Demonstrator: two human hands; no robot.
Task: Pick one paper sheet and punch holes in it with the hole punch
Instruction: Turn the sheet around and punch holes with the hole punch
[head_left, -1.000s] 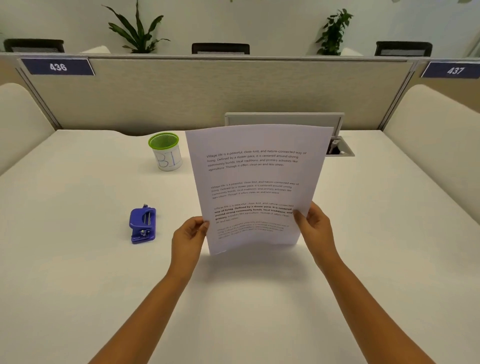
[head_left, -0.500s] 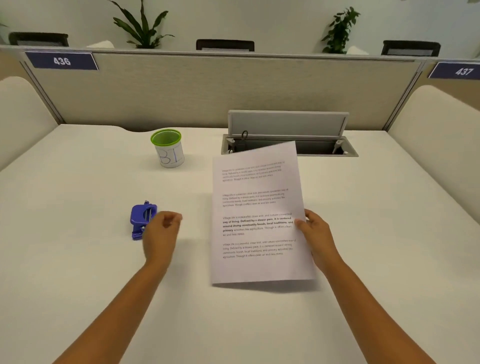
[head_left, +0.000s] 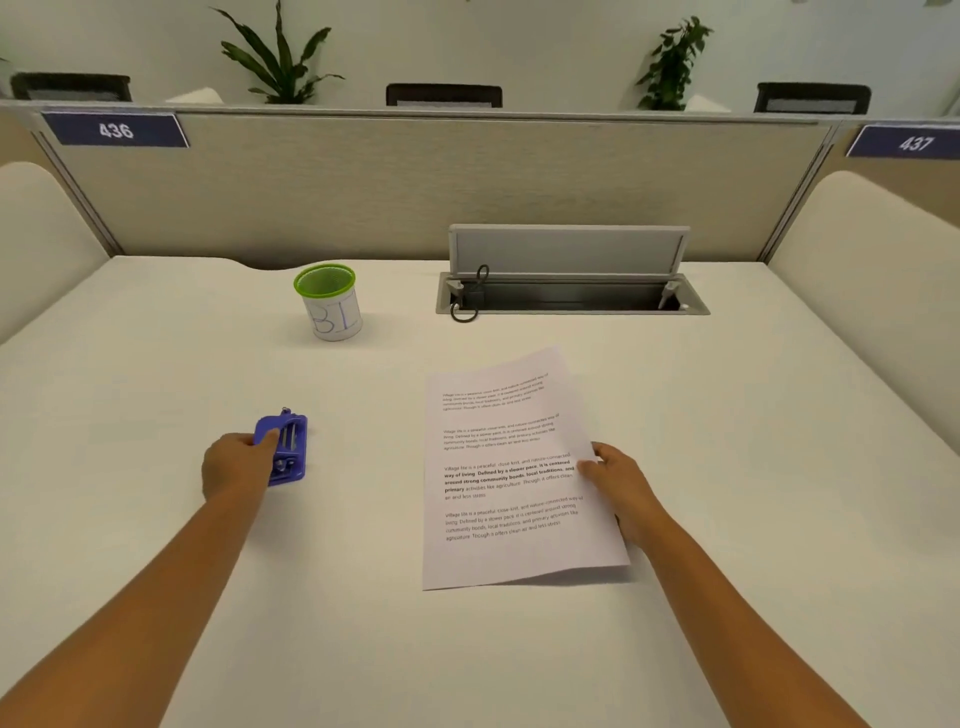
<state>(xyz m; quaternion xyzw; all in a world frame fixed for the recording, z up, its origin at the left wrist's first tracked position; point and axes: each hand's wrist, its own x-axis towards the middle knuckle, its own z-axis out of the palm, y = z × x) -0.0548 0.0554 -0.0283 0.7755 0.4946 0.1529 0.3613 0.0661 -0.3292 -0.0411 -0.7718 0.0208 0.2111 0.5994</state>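
A white paper sheet (head_left: 511, 467) with printed text lies almost flat over the white desk (head_left: 363, 597), right of centre, its near edge slightly raised. My right hand (head_left: 618, 486) pinches its right edge, thumb on top. A small blue hole punch (head_left: 288, 449) sits on the desk to the left. My left hand (head_left: 236, 465) wraps its fingers around the punch's left side, with the thumb on its top.
A green-rimmed mesh cup (head_left: 330, 301) marked with blue letters stands at the back centre-left. An open cable hatch (head_left: 571, 291) with a raised lid is set into the desk behind the sheet. A beige partition (head_left: 441, 187) closes the far edge.
The sheet went from upright in both hands to nearly flat, held by the right hand only. My left hand let go, swung left and closed on the hole punch.
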